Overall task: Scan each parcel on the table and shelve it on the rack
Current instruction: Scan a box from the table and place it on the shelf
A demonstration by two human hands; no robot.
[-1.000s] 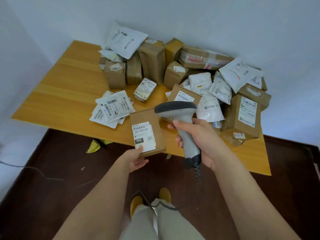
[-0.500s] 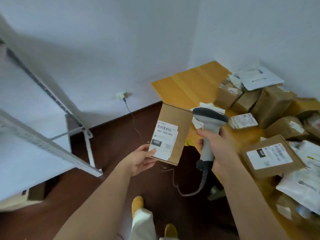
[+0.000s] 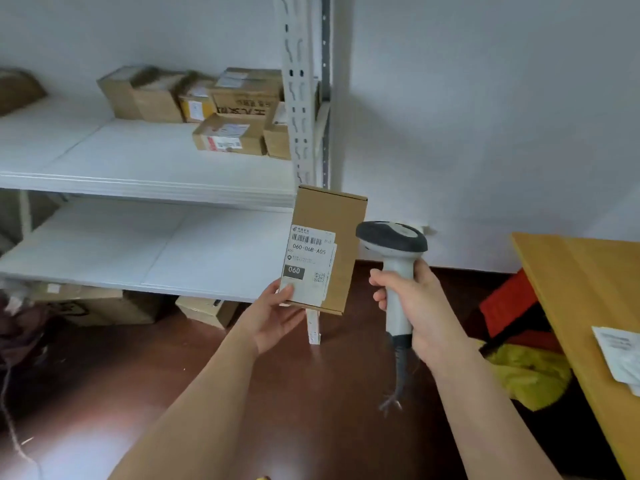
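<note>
The left hand (image 3: 277, 315) is holding a flat cardboard box (image 3: 341, 244) by its lower left corner, thumb pressing on the bottom of the white label (image 3: 306, 263) and the other fingers tucked behind, where they are hidden. The box is standing upright in the air with the label turned toward the camera, probably so the printed code can be read while choosing a slot; it is touching nothing but the hand. The right hand (image 3: 412, 306) is wrapping its fingers fully round the handle of the scanner (image 3: 394, 271), whose dark head is sitting just beside the right edge of the box and facing away from the label, so the scanner seems to be merely carried rather than aimed. Its coiled cable is hanging down below the wrist. Both forearms are reaching forward and slightly up from the bottom of the view, elbows bent, the left one angling in toward the rack (image 3: 304, 98). The box is hovering in front of the right front post of that rack, level with the gap between the upper shelf (image 3: 121, 161) and the lower shelf (image 3: 138, 251). Several brown parcels (image 3: 228, 136) are crowding the back right corner of the upper shelf, while more boxes are lying on the floor under the rack, too blurred to count. At the far right, the corner of the wooden table (image 3: 571, 282) is showing, a white mailer (image 3: 620, 355) lying at its right edge.
</note>
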